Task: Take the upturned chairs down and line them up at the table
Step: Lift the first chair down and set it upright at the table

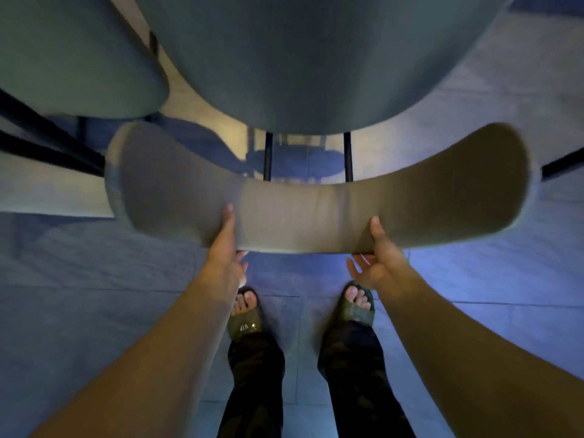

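Observation:
A grey upholstered chair stands upright right below me. Its curved backrest [316, 197] arcs across the middle of the view and its round seat [316, 64] fills the top. Two black posts join backrest and seat. My left hand [226, 251] grips the backrest's near edge left of centre, thumb on the front face, fingers underneath. My right hand [377, 257] grips the same edge right of centre in the same way. Part of a second grey chair seat [72, 55] shows at the upper left.
A pale table edge [47, 191] and black metal legs [41, 137] lie at the left, close to the backrest's left end. Grey-blue floor tiles [94, 279] stretch below. My feet in dark slides stand just behind the chair.

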{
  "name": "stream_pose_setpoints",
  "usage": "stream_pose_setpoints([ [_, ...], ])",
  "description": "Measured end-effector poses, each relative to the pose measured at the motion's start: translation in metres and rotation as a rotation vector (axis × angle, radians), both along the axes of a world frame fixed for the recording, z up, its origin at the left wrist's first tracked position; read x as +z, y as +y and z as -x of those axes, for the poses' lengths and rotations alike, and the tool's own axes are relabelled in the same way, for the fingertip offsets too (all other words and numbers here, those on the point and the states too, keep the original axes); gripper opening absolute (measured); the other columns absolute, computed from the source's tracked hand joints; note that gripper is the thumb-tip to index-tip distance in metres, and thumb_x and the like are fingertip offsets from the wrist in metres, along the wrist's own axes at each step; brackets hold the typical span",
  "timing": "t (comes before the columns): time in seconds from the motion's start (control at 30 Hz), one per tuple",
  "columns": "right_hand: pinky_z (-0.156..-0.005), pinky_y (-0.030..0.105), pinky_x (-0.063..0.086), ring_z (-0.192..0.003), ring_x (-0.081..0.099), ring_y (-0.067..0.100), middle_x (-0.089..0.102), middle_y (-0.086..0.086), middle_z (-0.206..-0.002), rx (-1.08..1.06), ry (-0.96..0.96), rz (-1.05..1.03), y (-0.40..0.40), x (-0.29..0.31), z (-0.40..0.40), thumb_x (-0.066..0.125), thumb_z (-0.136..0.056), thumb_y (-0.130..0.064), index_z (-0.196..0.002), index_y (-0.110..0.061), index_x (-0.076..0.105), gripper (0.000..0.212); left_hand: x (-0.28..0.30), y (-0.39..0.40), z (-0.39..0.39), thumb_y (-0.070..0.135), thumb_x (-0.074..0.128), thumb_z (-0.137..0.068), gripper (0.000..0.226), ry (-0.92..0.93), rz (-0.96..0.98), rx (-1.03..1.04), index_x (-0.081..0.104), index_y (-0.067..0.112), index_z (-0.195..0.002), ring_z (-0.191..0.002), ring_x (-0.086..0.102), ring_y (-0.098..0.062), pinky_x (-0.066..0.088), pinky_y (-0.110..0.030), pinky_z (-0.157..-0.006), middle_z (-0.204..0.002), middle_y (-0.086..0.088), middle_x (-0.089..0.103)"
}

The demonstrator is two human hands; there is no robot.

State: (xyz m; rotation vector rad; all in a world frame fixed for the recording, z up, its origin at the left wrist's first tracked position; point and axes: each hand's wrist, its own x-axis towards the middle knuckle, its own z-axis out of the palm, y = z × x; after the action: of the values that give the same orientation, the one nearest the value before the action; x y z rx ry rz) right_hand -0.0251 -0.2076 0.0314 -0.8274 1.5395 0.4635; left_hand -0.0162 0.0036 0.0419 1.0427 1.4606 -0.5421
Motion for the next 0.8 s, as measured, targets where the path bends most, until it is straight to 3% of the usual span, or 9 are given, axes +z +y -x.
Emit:
stream_pose_setpoints([
  [0.07,-0.084,0.036,0.044,-0.099,0.056,0.019,0.058,0.004,-0.111,0.010,0.006,0.027,-0.002,0.035,-0.002,0.070,-0.083,-0.051,-0.131,-0.021,0.054,0.059,0.036,0.004,0.000,0.071,0.061,-0.076,0.081,-0.013,-0.015,0.020,0.047,0.024,-0.141,-0.130,0.048,-0.015,0.031,-0.032,-0.110,-0.139,0.004,0.055],
  [0.13,-0.086,0.036,0.042,-0.104,0.052,0.022,0.056,0.006,-0.117,0.035,0.000,0.048,-0.002,0.071,-0.006,0.068,-0.085,-0.050,-0.138,-0.018,0.048,0.065,0.071,0.008,-0.002,0.068,0.066,-0.075,0.082,-0.047,-0.029,0.025,0.046,0.023,-0.141,-0.124,0.053,-0.016,0.036,-0.029,-0.102,-0.136,0.004,0.057],
  [0.27,-0.089,0.036,0.043,-0.103,0.051,0.022,0.056,0.008,-0.133,0.051,-0.026,0.088,0.001,0.134,-0.017,0.067,-0.086,-0.049,-0.142,-0.017,0.044,0.068,0.130,0.017,-0.011,0.053,0.071,-0.080,0.059,-0.165,-0.074,0.029,0.053,0.020,-0.125,-0.103,0.061,-0.017,0.045,-0.024,-0.070,-0.118,0.002,0.064],
  [0.4,-0.074,0.034,0.050,-0.098,0.057,0.023,0.060,0.007,-0.131,0.017,-0.084,0.184,0.004,0.192,-0.029,0.075,-0.082,-0.042,-0.137,-0.012,0.048,0.069,0.187,0.024,-0.026,0.042,0.076,-0.080,0.063,-0.225,-0.188,-0.004,0.053,0.010,-0.129,-0.102,0.063,-0.024,0.054,-0.037,-0.083,-0.115,-0.005,0.064],
  [0.57,-0.100,0.048,0.050,-0.105,0.063,0.034,0.066,0.009,-0.120,0.052,-0.144,0.275,0.001,0.241,-0.045,0.077,-0.075,-0.046,-0.123,-0.010,0.058,0.063,0.250,0.032,-0.044,0.045,0.073,-0.081,0.063,-0.246,-0.253,-0.145,0.053,0.005,-0.126,-0.099,0.063,-0.029,0.053,-0.035,-0.077,-0.117,-0.008,0.061],
  [0.67,-0.100,0.052,0.049,-0.106,0.062,0.038,0.064,0.010,-0.113,0.073,-0.160,0.329,0.000,0.271,-0.053,0.076,-0.075,-0.043,-0.123,-0.007,0.056,0.063,0.276,0.037,-0.054,0.050,0.072,-0.081,0.067,-0.238,-0.264,-0.231,0.051,0.004,-0.125,-0.090,0.067,-0.033,0.055,-0.036,-0.073,-0.118,-0.010,0.061],
  [0.8,-0.093,0.051,0.053,-0.088,0.058,0.034,0.056,0.011,-0.095,0.086,-0.194,0.359,-0.007,0.302,-0.070,0.075,-0.081,-0.035,-0.117,-0.008,0.054,0.050,0.307,0.036,-0.069,0.049,0.068,-0.084,0.053,-0.236,-0.285,-0.329,0.052,0.010,-0.116,-0.082,0.070,-0.034,0.056,-0.037,-0.073,-0.108,-0.011,0.061],
])
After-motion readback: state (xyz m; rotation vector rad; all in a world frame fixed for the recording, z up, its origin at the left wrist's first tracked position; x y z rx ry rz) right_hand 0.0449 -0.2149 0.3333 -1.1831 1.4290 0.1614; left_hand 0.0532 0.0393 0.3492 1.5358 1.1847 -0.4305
